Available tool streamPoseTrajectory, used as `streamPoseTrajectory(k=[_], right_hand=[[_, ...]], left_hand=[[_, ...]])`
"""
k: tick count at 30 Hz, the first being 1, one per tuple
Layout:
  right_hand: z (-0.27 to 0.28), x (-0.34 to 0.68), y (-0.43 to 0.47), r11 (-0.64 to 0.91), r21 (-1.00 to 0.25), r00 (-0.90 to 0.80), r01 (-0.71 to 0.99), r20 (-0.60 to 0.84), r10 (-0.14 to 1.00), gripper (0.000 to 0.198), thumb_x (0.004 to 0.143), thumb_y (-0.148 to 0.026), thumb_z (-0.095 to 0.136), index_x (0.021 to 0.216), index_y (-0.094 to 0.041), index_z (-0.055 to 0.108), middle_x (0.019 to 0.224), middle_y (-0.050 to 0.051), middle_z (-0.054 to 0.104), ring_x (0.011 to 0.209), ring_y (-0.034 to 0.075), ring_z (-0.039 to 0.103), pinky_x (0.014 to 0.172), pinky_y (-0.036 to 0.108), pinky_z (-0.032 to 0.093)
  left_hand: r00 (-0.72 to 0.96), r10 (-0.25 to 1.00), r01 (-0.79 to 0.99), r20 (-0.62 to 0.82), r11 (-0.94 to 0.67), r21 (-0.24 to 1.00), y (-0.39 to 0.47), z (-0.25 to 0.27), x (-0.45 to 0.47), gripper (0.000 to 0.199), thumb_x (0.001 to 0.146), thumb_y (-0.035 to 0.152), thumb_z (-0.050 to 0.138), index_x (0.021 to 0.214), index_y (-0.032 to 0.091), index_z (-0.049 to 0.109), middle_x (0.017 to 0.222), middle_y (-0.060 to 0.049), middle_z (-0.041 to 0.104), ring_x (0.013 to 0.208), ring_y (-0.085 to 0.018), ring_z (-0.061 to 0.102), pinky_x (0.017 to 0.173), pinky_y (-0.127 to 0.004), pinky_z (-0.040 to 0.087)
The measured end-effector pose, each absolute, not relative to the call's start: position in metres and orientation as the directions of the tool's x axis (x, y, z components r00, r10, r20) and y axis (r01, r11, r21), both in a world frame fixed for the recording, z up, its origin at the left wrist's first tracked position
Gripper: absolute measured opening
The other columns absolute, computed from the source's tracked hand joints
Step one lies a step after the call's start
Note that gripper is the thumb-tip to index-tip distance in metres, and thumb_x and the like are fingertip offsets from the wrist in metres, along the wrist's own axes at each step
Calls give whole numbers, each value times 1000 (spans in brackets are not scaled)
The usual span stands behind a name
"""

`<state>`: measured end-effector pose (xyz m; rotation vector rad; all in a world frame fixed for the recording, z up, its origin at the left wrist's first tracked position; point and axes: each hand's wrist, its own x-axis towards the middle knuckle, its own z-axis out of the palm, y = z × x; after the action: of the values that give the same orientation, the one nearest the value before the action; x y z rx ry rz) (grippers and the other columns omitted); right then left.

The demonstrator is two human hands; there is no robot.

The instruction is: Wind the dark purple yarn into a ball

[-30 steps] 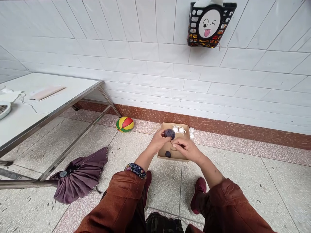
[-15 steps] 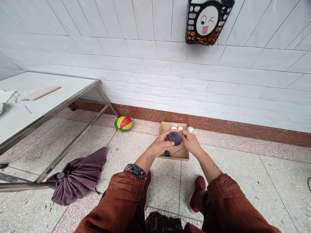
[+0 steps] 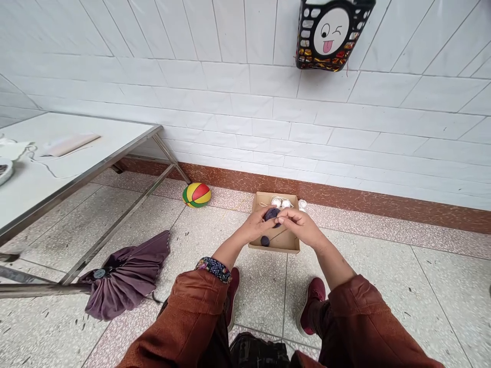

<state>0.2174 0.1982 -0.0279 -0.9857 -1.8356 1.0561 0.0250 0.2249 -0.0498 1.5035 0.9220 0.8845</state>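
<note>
My left hand is closed around a dark purple-grey yarn ball, held above a shallow cardboard box. At the ball's right side, my right hand pinches the yarn strand between thumb and fingers; the strand is too fine to follow at the fingertips and partly hidden. Inside the box lies a smaller dark yarn ball, with a thin dark strand running up and right from it. White yarn balls sit along the box's far side. One more white yarn ball rests outside, at its right.
To the left stands a metal-framed table with a rolled pinkish sheet on it. A coloured ball lies by its leg. Below it is a folded purple umbrella. A black basket hangs on the tiled wall.
My right hand has come from the ball's upper right across its front, its fingertips now overlapping the yarn ball. The held ball has shifted slightly left and turned.
</note>
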Motion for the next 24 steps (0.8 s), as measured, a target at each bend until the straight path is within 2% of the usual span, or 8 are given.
streamPoseTrajectory(k=[3,5,7,8,10,15,18,24], right_hand=[[-33,220,205,323,-926,-247,197,272,930,30,94,-49,60,86,-21,67,78,1,63,71,16,57,68,28,46],[-40,220,210,300,-928,-147,219,273,951,30,91,-50,63,82,-21,65,74,0,60,67,15,53,64,27,44],[-47,219,214,272,-929,-75,253,261,962,32,89,-51,64,78,-21,63,70,-1,57,63,15,49,61,26,41],[-51,218,216,256,-929,-51,268,251,967,32,88,-52,64,76,-21,62,68,-1,55,62,15,48,60,26,39],[-58,216,219,220,-929,-26,299,223,974,34,87,-53,63,74,-22,59,64,-2,53,60,15,45,58,26,37],[-70,211,220,202,-895,-68,397,191,979,29,89,-47,55,74,-22,56,62,-2,51,58,15,44,57,27,35],[-72,210,219,218,-858,-73,466,208,975,25,91,-41,52,76,-22,57,67,-1,56,61,16,49,60,27,36],[-70,210,217,229,-806,-86,546,218,972,22,93,-36,52,79,-22,61,67,0,58,62,17,52,61,28,37]], left_hand=[[594,805,77,1,-58,995,217,-46,25,55,85,37,68,137,23,61,119,-10,68,102,-26,65,91,-40,49],[640,763,61,-89,65,996,212,-45,24,70,89,39,62,154,27,41,109,-8,67,83,-20,66,77,-35,49],[637,758,-13,-138,190,982,208,-45,24,80,90,38,58,161,32,22,98,-4,65,71,-16,63,68,-30,45],[632,762,-74,-141,240,968,207,-45,25,83,89,36,57,162,33,18,95,-3,64,68,-15,62,66,-28,43],[640,758,-211,-127,331,920,206,-42,26,83,86,35,57,161,33,21,91,-2,63,66,-13,60,62,-26,39],[656,752,-437,-65,449,779,205,-30,27,66,78,35,62,142,23,52,94,-4,63,72,-15,59,62,-26,38],[639,766,-462,-74,459,759,207,-30,24,55,76,34,64,130,21,60,97,-6,65,74,-15,59,64,-27,40],[538,835,-465,-119,411,784,216,-41,18,50,76,33,72,123,21,62,106,-7,68,78,-16,62,67,-27,42]])
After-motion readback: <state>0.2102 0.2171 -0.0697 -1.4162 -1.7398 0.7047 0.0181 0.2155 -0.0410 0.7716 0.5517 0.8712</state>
